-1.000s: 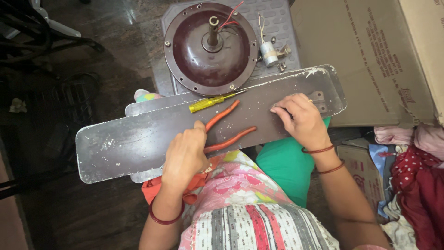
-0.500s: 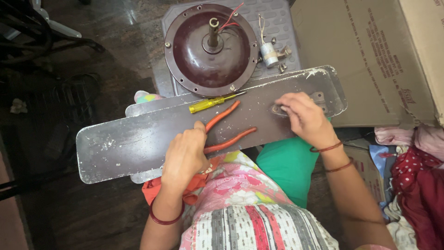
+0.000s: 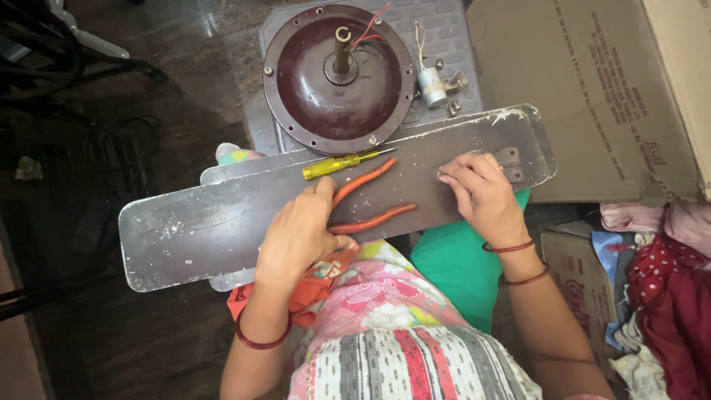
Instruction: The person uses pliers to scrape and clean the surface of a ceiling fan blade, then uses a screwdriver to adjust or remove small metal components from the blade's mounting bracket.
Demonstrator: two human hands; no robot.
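The work in hand is on a brown ceiling-fan blade (image 3: 222, 226) laid flat across the person's lap, its long axis running left to right, a second blade partly hidden beneath it. The left hand (image 3: 296, 237) lies palm-down on the blade's middle, fingers loosely spread, closed on nothing; its thumb touches the upper handle of the orange-handled pliers (image 3: 370, 200), which rest on the blade. The right hand (image 3: 481, 196) sits near the blade's right end, fingertips drawn together on a small item beside the metal bracket (image 3: 509, 164) — what they pinch is too small to tell.

Judged step: fastener work at the bracket end, with the left hand steadying the blade. The next move calls for fine fingertip control at the bracket while the blade stays pinned — any tilt would set the loose tools sliding.

A yellow-handled screwdriver (image 3: 337, 164) lies at the blade's far edge, just beside the fan motor housing (image 3: 337, 78), which stands on a grey tray (image 3: 452, 37).

Clearance: a cardboard box (image 3: 592, 96) closes off the right side, touching or nearly touching the blade end. Open floor (image 3: 111, 348) lies to the left, beyond the blade's free end.
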